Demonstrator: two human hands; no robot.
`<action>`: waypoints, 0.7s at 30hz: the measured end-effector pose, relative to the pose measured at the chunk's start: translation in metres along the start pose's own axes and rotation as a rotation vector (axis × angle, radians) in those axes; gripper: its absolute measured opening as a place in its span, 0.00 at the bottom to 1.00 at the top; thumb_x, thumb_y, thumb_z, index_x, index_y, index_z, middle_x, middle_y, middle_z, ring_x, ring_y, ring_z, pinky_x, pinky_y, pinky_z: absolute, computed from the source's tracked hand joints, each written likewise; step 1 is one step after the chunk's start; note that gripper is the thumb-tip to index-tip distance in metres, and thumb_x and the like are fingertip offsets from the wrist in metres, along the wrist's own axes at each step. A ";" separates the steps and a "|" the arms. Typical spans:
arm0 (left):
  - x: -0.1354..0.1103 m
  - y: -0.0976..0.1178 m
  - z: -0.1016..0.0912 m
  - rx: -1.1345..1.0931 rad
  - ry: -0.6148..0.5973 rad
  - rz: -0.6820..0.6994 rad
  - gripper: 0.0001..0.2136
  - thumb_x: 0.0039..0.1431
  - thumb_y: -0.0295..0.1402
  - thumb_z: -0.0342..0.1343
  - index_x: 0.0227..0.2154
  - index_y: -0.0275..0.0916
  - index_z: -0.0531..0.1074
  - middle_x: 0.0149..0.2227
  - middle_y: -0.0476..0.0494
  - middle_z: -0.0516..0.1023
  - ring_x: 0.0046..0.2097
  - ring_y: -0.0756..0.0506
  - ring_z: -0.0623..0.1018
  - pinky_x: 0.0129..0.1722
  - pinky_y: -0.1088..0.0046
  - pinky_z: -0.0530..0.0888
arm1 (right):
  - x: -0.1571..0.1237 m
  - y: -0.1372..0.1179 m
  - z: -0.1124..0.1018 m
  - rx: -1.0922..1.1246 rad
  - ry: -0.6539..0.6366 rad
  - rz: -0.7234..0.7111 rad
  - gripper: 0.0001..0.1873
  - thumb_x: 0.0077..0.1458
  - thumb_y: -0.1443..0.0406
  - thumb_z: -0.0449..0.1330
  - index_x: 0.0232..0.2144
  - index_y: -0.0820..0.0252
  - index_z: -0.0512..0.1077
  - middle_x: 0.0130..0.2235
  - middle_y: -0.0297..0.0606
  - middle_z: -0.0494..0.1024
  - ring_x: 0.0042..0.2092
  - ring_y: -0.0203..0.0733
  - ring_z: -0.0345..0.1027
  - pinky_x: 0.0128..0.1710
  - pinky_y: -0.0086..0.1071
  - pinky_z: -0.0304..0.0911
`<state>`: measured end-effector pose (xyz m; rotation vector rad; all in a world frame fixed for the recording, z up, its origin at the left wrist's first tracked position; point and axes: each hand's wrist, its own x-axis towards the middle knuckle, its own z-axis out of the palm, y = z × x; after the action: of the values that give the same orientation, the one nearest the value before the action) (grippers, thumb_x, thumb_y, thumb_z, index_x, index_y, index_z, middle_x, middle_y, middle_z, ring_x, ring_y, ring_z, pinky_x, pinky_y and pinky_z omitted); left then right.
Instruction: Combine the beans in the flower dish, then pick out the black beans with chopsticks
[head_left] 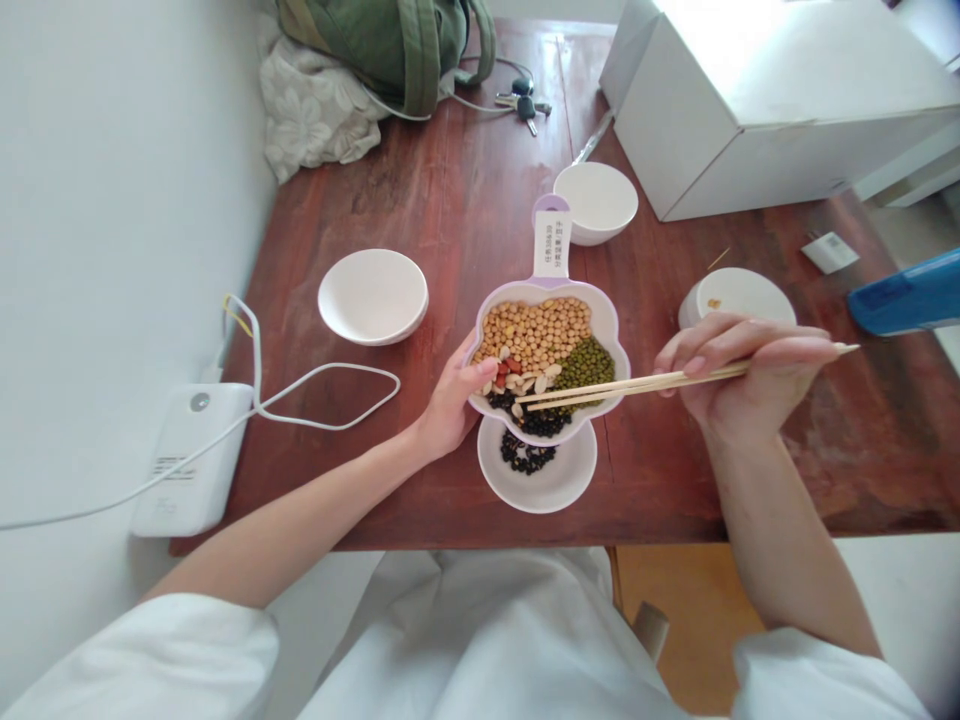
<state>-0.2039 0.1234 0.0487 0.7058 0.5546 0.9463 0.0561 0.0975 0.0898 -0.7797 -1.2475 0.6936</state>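
A wooden table [660,490] filled my view, with a white cardboard box [757,120] at the far right and a green bag [382,40] beside keys [525,105] at the far end. Near the middle sat a purple-rimmed flower-shaped dish [609,330], its near edge over a small white bowl [559,495] holding some black beans [527,455]. The dish held yellow soybeans [534,335], green mung beans [586,365], pale seeds [525,382] and more black beans [536,425]. My left hand [450,395] was at the dish's edge, its fingers [480,372] curled narrowly over the rim. My right hand [739,375] held a pair of chopsticks [637,388] with their tips close together above the black beans; I could not tell whether they pinched any.
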 end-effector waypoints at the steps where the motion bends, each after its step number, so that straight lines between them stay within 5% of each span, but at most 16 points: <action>1: 0.000 0.000 0.000 0.003 -0.001 -0.001 0.31 0.58 0.48 0.70 0.62 0.42 0.77 0.62 0.39 0.84 0.66 0.26 0.79 0.67 0.46 0.77 | -0.002 -0.001 0.000 0.007 -0.017 0.024 0.28 0.66 0.44 0.64 0.24 0.55 0.84 0.22 0.39 0.77 0.21 0.42 0.74 0.14 0.35 0.65; 8: 0.000 -0.001 -0.005 0.043 0.011 -0.003 0.34 0.58 0.48 0.69 0.66 0.41 0.74 0.55 0.38 0.87 0.64 0.28 0.81 0.69 0.47 0.75 | -0.008 -0.003 -0.003 0.118 -0.177 0.084 0.22 0.66 0.48 0.68 0.31 0.59 0.86 0.26 0.40 0.76 0.24 0.45 0.77 0.15 0.37 0.68; 14: -0.001 0.001 -0.005 0.054 0.020 -0.004 0.34 0.58 0.47 0.69 0.65 0.41 0.75 0.52 0.39 0.88 0.63 0.29 0.82 0.69 0.48 0.74 | -0.008 -0.003 -0.007 0.058 -0.326 0.156 0.27 0.69 0.46 0.63 0.31 0.61 0.85 0.29 0.43 0.80 0.27 0.46 0.79 0.21 0.38 0.75; 21: -0.002 0.003 -0.004 0.029 0.012 -0.022 0.33 0.58 0.46 0.70 0.65 0.41 0.75 0.61 0.36 0.84 0.62 0.29 0.82 0.66 0.49 0.77 | -0.002 -0.010 -0.003 0.169 -0.199 0.184 0.35 0.72 0.42 0.55 0.23 0.60 0.77 0.23 0.34 0.69 0.21 0.40 0.72 0.16 0.35 0.69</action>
<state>-0.2092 0.1239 0.0486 0.7189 0.5865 0.9245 0.0594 0.0898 0.0966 -0.7032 -1.2862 1.0332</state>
